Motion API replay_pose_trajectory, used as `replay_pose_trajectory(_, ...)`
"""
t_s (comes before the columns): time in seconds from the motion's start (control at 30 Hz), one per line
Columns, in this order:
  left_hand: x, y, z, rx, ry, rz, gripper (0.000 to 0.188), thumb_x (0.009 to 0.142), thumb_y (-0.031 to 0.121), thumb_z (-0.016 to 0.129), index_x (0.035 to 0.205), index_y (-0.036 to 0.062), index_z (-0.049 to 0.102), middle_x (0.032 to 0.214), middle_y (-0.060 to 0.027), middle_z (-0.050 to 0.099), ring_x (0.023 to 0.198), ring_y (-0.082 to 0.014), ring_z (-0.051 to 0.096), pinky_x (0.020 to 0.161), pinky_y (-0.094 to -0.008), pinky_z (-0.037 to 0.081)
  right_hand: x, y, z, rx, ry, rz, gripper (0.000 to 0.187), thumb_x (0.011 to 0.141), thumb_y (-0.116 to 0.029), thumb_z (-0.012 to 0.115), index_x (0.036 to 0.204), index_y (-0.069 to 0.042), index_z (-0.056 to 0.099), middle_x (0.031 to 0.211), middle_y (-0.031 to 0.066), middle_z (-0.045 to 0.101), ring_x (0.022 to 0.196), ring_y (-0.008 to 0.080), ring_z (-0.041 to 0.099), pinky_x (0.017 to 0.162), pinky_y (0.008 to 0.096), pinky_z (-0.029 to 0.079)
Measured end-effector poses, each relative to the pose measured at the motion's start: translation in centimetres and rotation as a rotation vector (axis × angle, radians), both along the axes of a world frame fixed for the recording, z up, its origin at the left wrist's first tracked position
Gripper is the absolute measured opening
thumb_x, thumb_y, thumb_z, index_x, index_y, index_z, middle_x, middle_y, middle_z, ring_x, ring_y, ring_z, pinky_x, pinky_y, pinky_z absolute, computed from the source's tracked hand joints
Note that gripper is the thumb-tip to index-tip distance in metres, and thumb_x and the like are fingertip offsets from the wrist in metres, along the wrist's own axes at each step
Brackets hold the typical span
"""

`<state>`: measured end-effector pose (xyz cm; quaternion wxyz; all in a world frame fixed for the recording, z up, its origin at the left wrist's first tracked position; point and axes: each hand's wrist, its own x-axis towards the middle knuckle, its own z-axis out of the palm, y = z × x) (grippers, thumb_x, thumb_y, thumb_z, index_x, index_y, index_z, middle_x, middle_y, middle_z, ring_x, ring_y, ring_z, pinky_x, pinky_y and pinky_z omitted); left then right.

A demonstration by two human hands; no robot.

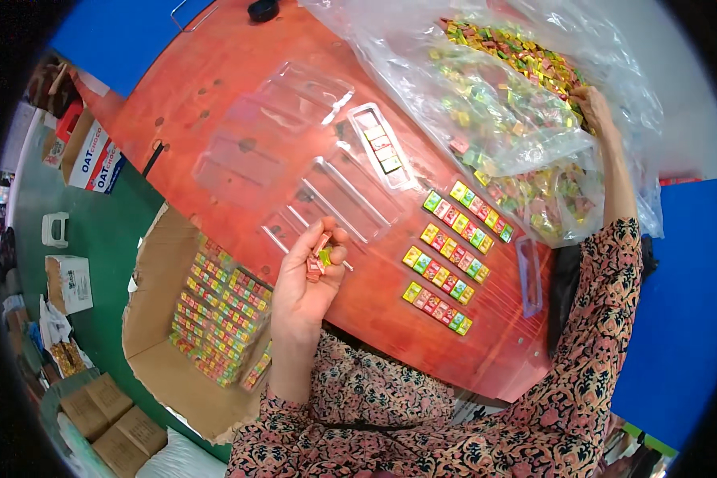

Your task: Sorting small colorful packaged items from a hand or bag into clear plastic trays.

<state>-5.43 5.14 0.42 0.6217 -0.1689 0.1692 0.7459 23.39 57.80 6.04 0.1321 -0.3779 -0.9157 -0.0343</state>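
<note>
Head view: a red table (183,103) fills the middle, reaching from the far left toward the wearer's body.
Left hand (301,279): above the near left part of the table, palm turned up, fingers curled inward around a small handful.
Held pieces (315,264): a few small wrapped blocks, mostly red with some green and yellow, gathered between the left fingers and thumb, above the table.
Right hand (599,111): past the far right of the table, fingers bent down at the edge of the pile; how far apart they stand, and whether they grip anything, I cannot tell.
Pile (526,60): many loose blocks in yellow, red and green, at the far right of the table.
Bag (390,48): clear plastic, crumpled, around the pile and spread over the far right part of the table.
Rows (438,276): five slanting lines of red, yellow and green blocks, on the right part of the table.
Filled tray (354,119): clear, in the middle of the table, with a short line of blocks inside.
Clear trays (346,199): several, some overlapping, across the middle and left of the table.
Purple tray (528,275): narrow, by the right edge of the table.
Carton (151,319): brown, its top flaps apart, beside the near left edge of the table.
Packed blocks (223,315): many close rows inside the carton, left of the table.
Stool (54,229): white, on the green floor (111,239), well left of the table.
Sleeves (581,319): dark, patterned in pink and cream, at the near side of the table.
</note>
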Motion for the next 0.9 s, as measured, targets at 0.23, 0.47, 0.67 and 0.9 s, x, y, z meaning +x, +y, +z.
replay_pose_trajectory(0.23, 0.1, -0.1, 0.0, -0.037, -0.007, 0.005, 0.017, 0.089, 0.014, 0.055, 0.097, -0.0001, 0.058, 0.088, -0.0120, 0.061, 0.067, -0.0159, 0.056, 0.050, -0.0215, 0.048, -0.6, -1.6, 0.8, 0.020, -0.011, -0.055, 0.023, 0.076, -0.020, 0.066, 0.087, 0.000, 0.064, 0.081, 0.0156, 0.062, 0.077, 0.0287, 0.059, 0.069, 0.0362, 0.044)
replay_pose_trajectory(0.47, 0.4, 0.3, 0.0, -0.013, 0.007, -0.018, 0.017, 0.089, 0.015, 0.055, 0.097, 0.0004, 0.059, 0.087, -0.0112, 0.061, 0.067, -0.0154, 0.056, 0.050, -0.0217, 0.046, -2.4, -5.3, 2.0, 0.144, 0.037, -0.115, 0.021, 0.078, -0.022, 0.064, 0.087, -0.004, 0.064, 0.088, 0.0133, 0.063, 0.080, 0.0280, 0.059, 0.070, 0.0365, 0.044)
replay_pose_trajectory(0.67, 0.5, 0.7, -0.3, -0.045, -0.004, -0.017, 0.017, 0.088, 0.014, 0.055, 0.098, 0.0007, 0.059, 0.086, -0.0108, 0.061, 0.067, -0.0151, 0.056, 0.051, -0.0209, 0.046, -8.4, -12.3, 6.1, 0.276, 0.427, -0.126, 0.019, 0.083, -0.020, 0.062, 0.093, -0.004, 0.064, 0.089, 0.0091, 0.060, 0.079, 0.0213, 0.059, 0.069, 0.0300, 0.045)
replay_pose_trajectory(0.9, 0.9, 1.3, -0.1, -0.066, -0.009, -0.028, 0.018, 0.088, 0.014, 0.055, 0.100, 0.0010, 0.059, 0.087, -0.0103, 0.061, 0.068, -0.0148, 0.057, 0.052, -0.0210, 0.045, -21.0, -22.6, 2.3, -0.368, 0.294, 0.652, 0.013, 0.077, -0.003, 0.061, 0.089, -0.003, 0.064, 0.077, 0.0082, 0.062, 0.075, 0.0189, 0.059, 0.068, 0.0293, 0.046)
